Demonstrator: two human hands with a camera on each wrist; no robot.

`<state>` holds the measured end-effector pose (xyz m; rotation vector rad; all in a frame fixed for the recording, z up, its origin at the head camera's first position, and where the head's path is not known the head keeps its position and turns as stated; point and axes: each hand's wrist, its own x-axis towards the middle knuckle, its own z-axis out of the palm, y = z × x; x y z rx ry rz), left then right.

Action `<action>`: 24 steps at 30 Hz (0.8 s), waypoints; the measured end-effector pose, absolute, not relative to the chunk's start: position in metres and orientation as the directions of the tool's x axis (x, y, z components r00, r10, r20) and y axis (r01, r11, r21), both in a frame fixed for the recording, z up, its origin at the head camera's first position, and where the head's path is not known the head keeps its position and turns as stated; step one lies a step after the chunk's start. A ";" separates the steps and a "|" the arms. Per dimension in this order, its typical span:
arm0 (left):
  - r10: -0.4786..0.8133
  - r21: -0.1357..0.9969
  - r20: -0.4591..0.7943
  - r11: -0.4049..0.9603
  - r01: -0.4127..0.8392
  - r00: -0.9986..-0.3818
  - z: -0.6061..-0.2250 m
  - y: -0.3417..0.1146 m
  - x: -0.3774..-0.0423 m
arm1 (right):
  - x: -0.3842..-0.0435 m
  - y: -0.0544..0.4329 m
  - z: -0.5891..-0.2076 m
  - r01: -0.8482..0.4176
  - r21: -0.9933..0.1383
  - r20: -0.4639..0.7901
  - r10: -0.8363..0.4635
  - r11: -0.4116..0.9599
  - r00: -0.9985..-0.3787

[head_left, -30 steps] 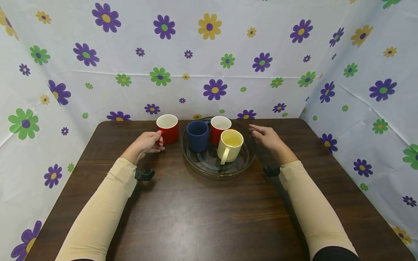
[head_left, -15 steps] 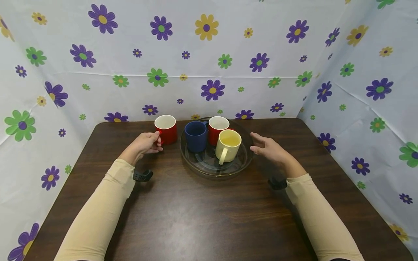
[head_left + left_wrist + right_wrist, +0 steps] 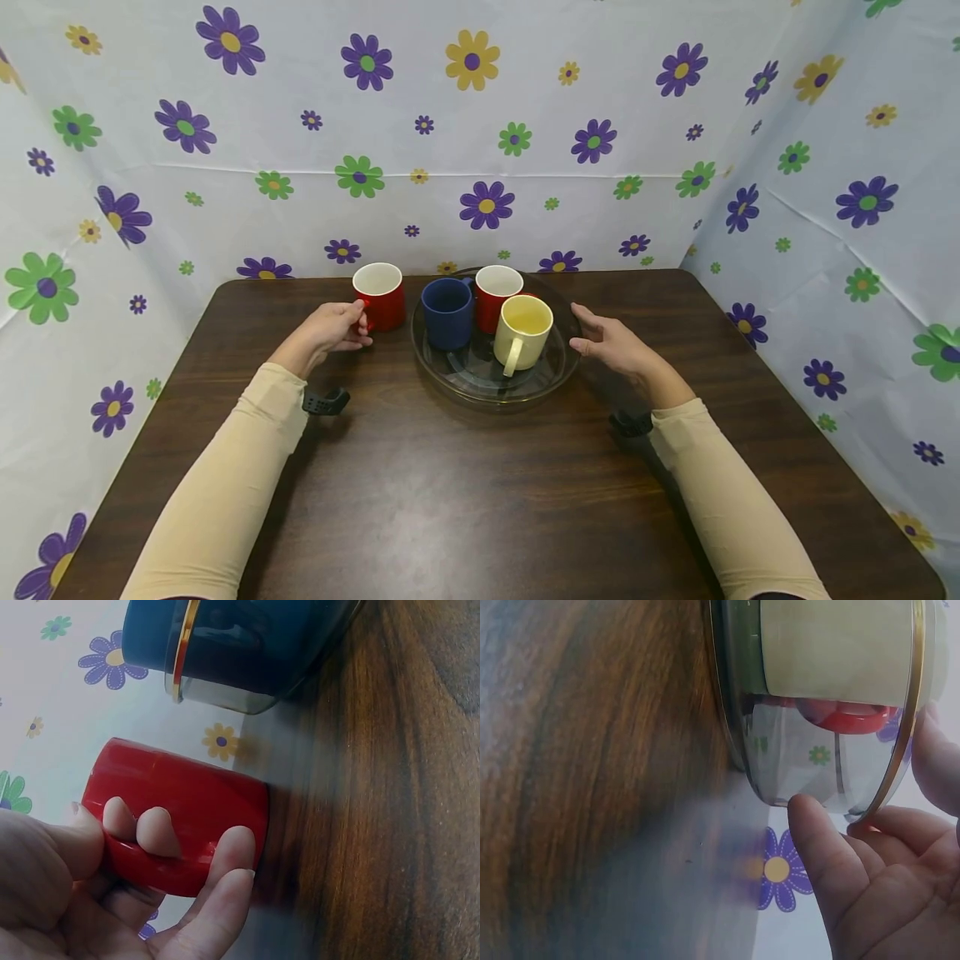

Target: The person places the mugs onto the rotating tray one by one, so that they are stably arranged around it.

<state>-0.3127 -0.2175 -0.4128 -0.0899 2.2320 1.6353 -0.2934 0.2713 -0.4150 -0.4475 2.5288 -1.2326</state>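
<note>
My left hand [image 3: 326, 333] grips the handle of a red mug [image 3: 381, 298] with a white inside, standing on the table at the back left. In the left wrist view, fingertips curl through the handle of that red mug [image 3: 180, 787]. My right hand [image 3: 618, 346] is at the right side of a clear glass dish [image 3: 487, 392]. In the right wrist view its fingers [image 3: 817, 832] touch the dish's outer wall, with the thumb by the gold rim. Inside the dish stand a blue mug [image 3: 448, 317], a second red mug [image 3: 491, 308] and a yellow mug [image 3: 522, 333].
The dark wooden table [image 3: 450, 500] stretches in front of the dish. Behind and on both sides hangs a white curtain [image 3: 300, 83] with printed flowers. The red mug on the table stands close to the dish's left rim.
My right hand has shifted a little toward me along the dish's side, its thumb now spread from the fingers. The left hand keeps its grip on the red mug; the whole view shifts slightly.
</note>
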 end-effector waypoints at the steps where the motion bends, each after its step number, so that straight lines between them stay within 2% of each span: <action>1: 0.163 0.910 -0.329 0.318 -0.266 -0.930 -0.413 -0.218 -0.313 | -0.294 0.271 -0.415 -0.151 -0.798 -0.122 -0.401 0.584 -0.908; 9: 0.183 0.932 -0.305 0.260 -0.253 -0.935 -0.413 -0.221 -0.315 | -0.300 0.270 -0.415 -0.142 -0.810 -0.127 -0.407 0.568 -0.904; 24: 0.182 0.932 -0.309 0.252 -0.260 -0.933 -0.409 -0.225 -0.312 | -0.300 0.271 -0.417 -0.121 -0.829 -0.139 -0.410 0.547 -0.901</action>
